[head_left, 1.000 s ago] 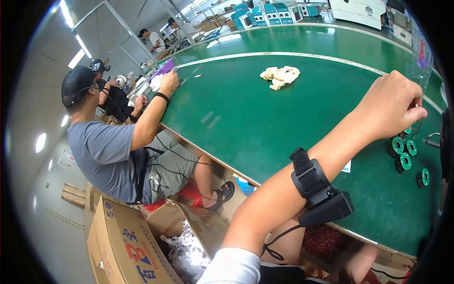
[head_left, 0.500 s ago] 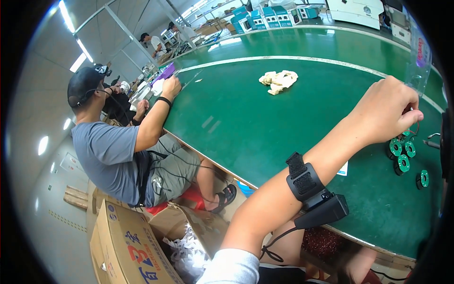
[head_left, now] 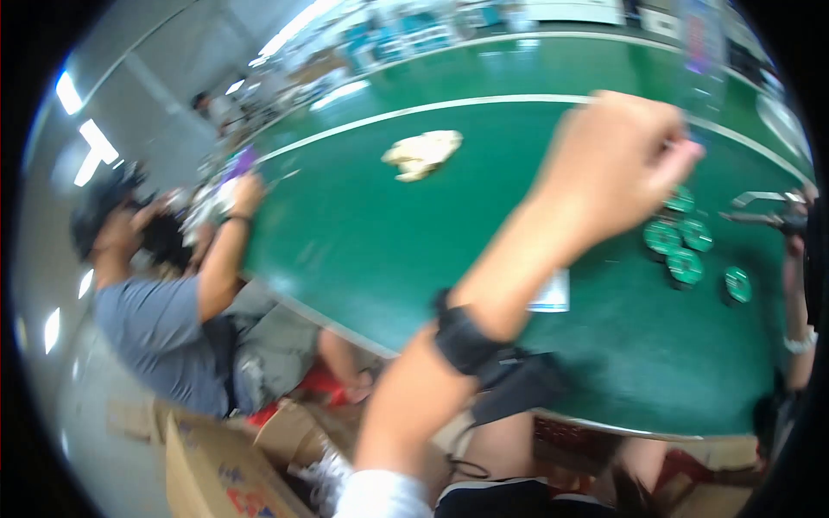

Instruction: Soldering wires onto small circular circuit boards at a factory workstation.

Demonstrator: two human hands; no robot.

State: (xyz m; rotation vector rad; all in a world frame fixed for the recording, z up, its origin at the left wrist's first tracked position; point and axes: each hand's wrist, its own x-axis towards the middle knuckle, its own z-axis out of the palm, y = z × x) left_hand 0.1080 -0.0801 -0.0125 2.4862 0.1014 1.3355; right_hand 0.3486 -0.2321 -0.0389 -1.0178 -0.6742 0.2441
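Note:
My left hand [head_left: 635, 160] reaches over the green table, fingers closed in a pinch. Blur hides what the pinch holds; a small reddish spot shows at the fingertips. Below and beside it lie several green ring-shaped parts with dark rims, including one ring [head_left: 684, 268] in a cluster and another ring [head_left: 737, 284] set apart to the right. At the right rim, my right hand [head_left: 812, 203] is partly cut off. It grips a dark-bodied tool [head_left: 773, 216] with a bent silver rod and a pointed metal tip, aimed toward the rings.
A crumpled cream cloth [head_left: 423, 154] lies on the table [head_left: 466, 233]. A white card [head_left: 551, 292] sits near my forearm. A clear plastic container [head_left: 704, 52] stands at the far right. To the left sits a person in a grey shirt [head_left: 160, 337], beside open cardboard boxes [head_left: 216, 466].
The whole view has swung rightward, so the table things sit further left. More of my right hand and its tool has come into sight. My left hand keeps its pinch; red wire showed near it earlier.

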